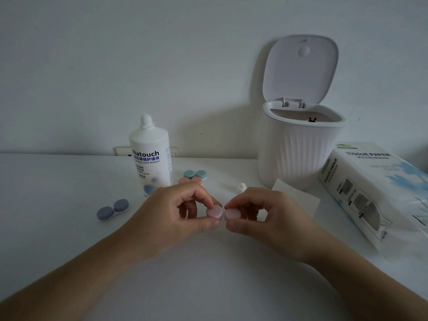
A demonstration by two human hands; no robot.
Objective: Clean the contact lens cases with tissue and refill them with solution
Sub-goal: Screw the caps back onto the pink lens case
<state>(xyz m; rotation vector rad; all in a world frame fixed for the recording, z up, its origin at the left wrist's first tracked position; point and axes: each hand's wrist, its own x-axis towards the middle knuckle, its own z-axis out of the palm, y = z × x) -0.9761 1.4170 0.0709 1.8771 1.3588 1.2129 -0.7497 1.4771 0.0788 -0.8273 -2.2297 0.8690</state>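
The left grip (185,212) and right grip (259,214) each pinch one round cap of a pale pink lens case (221,213), held low over the white bench (208,262). A purple case (112,209) lies to the left; a teal case (195,174) and another pink one (190,181) sit behind. The uncapped bottle (151,158) reads "Natouch" and "Contact Lens Solution"; the box (375,193) reads "TISSUE PAPER".

A plain white wall (115,54) fills the upper half of the view, meeting a white surface (208,274) along a straight edge. A white wall socket plate (121,151) sits low at that edge. The light is dim and even, casting soft grey shadows on the wall.
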